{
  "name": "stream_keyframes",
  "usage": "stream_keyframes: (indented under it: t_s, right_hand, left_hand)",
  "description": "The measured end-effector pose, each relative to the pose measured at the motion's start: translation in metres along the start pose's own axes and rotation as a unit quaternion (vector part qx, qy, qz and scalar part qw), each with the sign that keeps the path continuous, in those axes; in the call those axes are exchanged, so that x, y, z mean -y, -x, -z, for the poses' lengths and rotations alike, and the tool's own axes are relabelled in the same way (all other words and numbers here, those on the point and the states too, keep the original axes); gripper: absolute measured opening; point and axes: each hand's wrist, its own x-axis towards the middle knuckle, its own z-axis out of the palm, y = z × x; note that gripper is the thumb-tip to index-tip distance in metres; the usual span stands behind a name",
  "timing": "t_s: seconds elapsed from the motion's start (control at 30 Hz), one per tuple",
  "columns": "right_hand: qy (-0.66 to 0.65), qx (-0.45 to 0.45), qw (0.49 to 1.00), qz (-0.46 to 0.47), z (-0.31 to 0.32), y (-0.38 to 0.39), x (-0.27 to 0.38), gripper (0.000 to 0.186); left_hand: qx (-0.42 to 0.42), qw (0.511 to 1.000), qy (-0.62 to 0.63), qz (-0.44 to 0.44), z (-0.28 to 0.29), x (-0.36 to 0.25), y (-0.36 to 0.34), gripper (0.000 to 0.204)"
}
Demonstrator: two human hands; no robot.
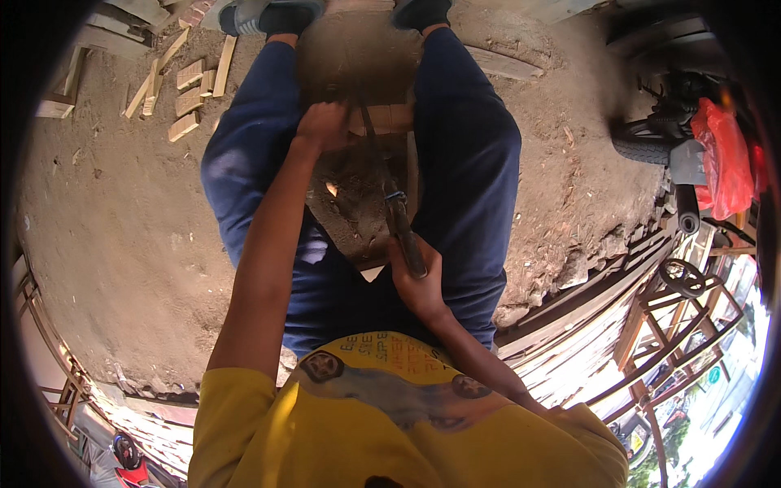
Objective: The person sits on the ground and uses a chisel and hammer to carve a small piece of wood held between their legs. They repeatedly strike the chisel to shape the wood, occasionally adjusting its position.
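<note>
My right hand [417,272], low between my knees, is wrapped round the dark handle of a long-bladed hand tool [396,213]. Its narrow dark blade slants away and a little left; whether it is a saw or a machete I cannot tell. A pale band circles the tool where handle and blade meet. Beyond it, a light wooden block [389,119] lies crosswise between my shins, and the blade passes over it. My left hand [324,126] is closed at the block's left end, its fingertips partly hidden.
Several cut wood pieces [189,99] lie on the dirt floor at the far left. A plank [504,63] lies beyond my right leg. Far right stands a motorbike wheel [643,140] beside a red plastic bag [722,154]. Stacked boards [569,337] line the near right.
</note>
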Motion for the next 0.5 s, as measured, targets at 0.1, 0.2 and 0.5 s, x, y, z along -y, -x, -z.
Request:
stream_keyframes:
  t_s: [0.1, 0.2, 0.5]
  right_hand:
    - [-0.013, 0.003, 1.0, -0.003, 0.001, 0.01, -0.002, 0.015]
    - [0.009, 0.017, 1.0, -0.001, -0.025, -0.054, 0.0, 0.016]
    - [0.009, 0.01, 1.0, -0.009, 0.0, 0.014, -0.003, 0.015]
  left_hand:
    - [0.038, 0.999, 0.009, 0.011, 0.004, -0.003, -0.003, 0.08]
    - [-0.008, 1.0, 0.026, -0.002, 0.004, -0.004, -0.001, 0.077]
    - [0.026, 1.0, -0.007, 0.011, 0.002, -0.003, -0.003, 0.075]
